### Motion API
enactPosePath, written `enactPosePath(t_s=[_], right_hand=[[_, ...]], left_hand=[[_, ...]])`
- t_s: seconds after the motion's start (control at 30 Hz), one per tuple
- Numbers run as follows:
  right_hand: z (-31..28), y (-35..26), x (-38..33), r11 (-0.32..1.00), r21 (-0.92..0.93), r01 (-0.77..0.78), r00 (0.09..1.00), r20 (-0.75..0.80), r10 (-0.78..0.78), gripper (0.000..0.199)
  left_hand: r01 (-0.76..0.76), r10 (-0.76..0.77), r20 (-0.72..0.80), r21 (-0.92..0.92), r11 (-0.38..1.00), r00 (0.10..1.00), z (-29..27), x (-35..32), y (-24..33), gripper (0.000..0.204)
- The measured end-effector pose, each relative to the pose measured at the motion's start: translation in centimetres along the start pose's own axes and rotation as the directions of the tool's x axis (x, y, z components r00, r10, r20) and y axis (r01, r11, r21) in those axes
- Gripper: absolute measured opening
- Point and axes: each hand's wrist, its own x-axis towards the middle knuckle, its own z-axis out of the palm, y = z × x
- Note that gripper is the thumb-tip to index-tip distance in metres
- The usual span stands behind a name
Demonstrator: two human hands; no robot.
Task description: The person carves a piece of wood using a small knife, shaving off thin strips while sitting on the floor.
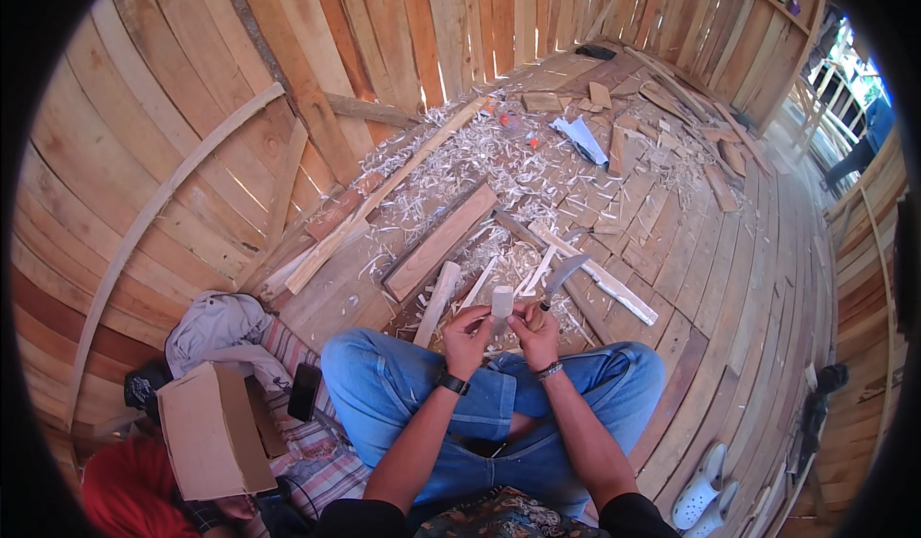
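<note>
In front of my crossed legs, both hands meet around a short, pale wood piece [503,300], roughly cylindrical and held upright. The fingers of my left hand [466,341] pinch its lower left side. My right hand [534,336] touches it from the other side and also grips a curved knife [568,272]. The blade points up and away to the right; most of its dark handle sits inside my fingers. A pale wood stick [438,303] and a thick wood block [441,240] lie on the floor just beyond my hands.
Wood shavings [480,159] cover the plank floor ahead, beside a long beam [384,197]. Offcuts [662,135] are scattered farther back. On my left are a cardboard box [206,432] and a phone [304,391]; white clogs [702,490] stand at right. Another person [868,135] appears outside.
</note>
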Motion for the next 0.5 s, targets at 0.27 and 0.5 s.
enactPosePath(t_s=[0.27, 0.5], right_hand=[[0.4, 0.0, -0.2, 1.0, 0.0, -0.012, 1.0, 0.0, 0.012, 0.028], [0.2, 0.8, -0.2, 0.998, -0.065, -0.022, 0.997, -0.069, 0.018, 0.026]], left_hand=[[-0.023, 0.023, -0.01, 0.016, 1.0, 1.0, -0.2, -0.1, -0.2, 0.019], [-0.137, 0.139, -0.012, 0.121, 0.983, 0.99, 0.7, -0.4, 1.3, 0.029]])
